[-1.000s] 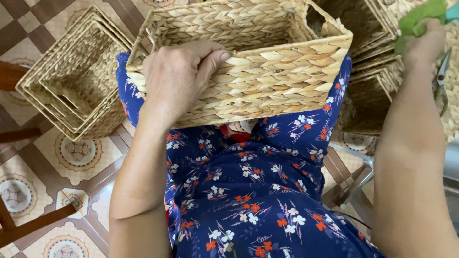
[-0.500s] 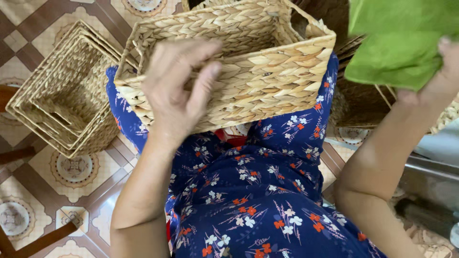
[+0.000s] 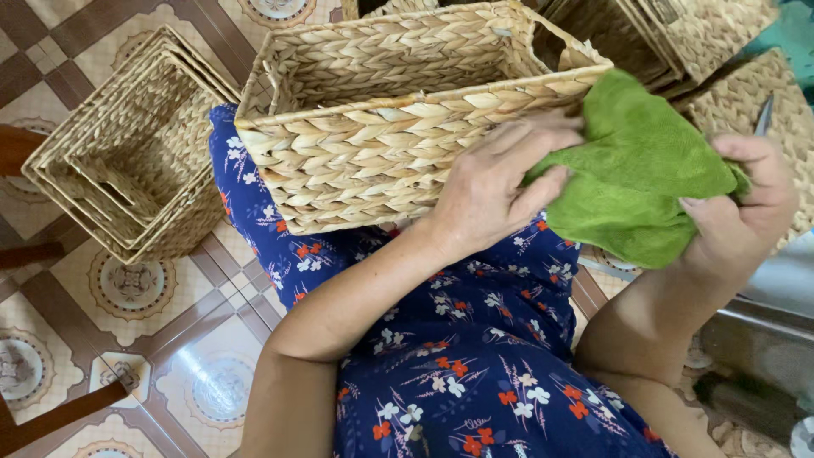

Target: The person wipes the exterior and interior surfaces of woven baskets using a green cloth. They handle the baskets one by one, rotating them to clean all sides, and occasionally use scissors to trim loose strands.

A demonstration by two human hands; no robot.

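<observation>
Woven basket (image 3: 407, 127), rectangular and made of pale braided straw, rests on the person's lap over a blue floral dress (image 3: 475, 373), tilted so its open top faces away. Left hand (image 3: 492, 191) steadies its near wall, fingers loosely spread, touching a green cloth (image 3: 636, 178). Right hand (image 3: 742, 220) pinches that cloth's bunched edge. Farther left, nested baskets (image 3: 127, 161) sit on the tiled floor (image 3: 170, 339); more stand behind, perhaps stacked.

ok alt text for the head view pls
Both hands hold a green cloth against a woven basket resting on a floral-dressed lap: left hand on the basket's front, right hand gripping the cloth. Nested baskets sit on the tiled floor.
</observation>
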